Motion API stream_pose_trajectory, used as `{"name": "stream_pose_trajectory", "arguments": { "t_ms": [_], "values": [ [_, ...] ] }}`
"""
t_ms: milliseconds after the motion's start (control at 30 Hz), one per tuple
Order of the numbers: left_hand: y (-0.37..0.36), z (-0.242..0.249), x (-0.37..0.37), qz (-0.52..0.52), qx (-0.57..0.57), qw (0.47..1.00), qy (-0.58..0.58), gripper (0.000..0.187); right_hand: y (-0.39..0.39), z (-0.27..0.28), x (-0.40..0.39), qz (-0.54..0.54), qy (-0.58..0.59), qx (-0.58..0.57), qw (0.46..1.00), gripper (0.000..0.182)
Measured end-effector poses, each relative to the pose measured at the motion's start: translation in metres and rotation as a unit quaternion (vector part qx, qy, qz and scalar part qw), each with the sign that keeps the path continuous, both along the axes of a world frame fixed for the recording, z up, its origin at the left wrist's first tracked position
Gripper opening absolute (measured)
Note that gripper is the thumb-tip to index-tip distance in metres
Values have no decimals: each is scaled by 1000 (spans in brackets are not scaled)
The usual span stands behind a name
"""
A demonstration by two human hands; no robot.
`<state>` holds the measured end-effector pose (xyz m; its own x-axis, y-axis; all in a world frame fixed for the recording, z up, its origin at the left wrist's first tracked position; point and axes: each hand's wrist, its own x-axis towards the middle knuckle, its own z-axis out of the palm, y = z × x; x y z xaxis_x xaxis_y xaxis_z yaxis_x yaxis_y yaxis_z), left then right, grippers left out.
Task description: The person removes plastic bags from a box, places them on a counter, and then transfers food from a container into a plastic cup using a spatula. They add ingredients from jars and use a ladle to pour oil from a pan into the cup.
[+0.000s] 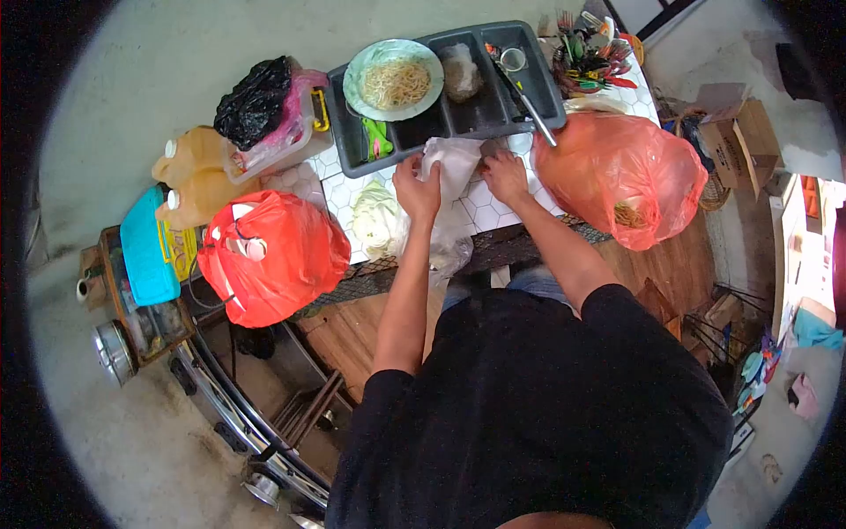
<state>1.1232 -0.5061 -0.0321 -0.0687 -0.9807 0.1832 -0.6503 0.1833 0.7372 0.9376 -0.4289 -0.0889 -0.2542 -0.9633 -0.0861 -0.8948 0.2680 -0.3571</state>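
My left hand (418, 189) is closed on the edge of a thin white plastic bag (452, 166), thumb on the near side. My right hand (506, 177) is just right of the bag, fingers bent down at the tray's near edge; what they pinch, if anything, is too small to make out. Beside my left wrist lies a pale cut cabbage (374, 214), with a crumpled clear plastic bag (451, 256) at the table edge. Beyond both hands is a dark compartment tray (421, 134). A green-white plate (355, 86) of noodles (398, 84) rests on it.
Red plastic bags stand at left (282, 256) and right (608, 167). The tray also holds a bag of brown stuff (461, 75) and a small strainer (513, 59). Cutlery (595, 62) fills the back right. Oil jugs (198, 185) and a plastic tub (308, 132) are on the left.
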Motion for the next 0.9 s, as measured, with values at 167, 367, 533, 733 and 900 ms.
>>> {"name": "stream_pose_trajectory", "arguments": {
  "t_ms": [167,367,533,733,900],
  "values": [
    [43,10,48,100,-65,993,-10,36,18,20,5,-166,-199,-7,966,28],
    [145,-8,86,239,83,959,-127,53,48,32,67,-121,-373,-91,915,26],
    [167,-23,73,109,183,969,128,52,-1,78,126,14,-391,-60,918,27],
    [172,-29,63,18,281,934,219,33,-43,70,163,72,-263,77,959,29],
    [174,-44,88,51,355,837,414,26,-41,52,156,69,-248,96,961,25]
  ]
}}
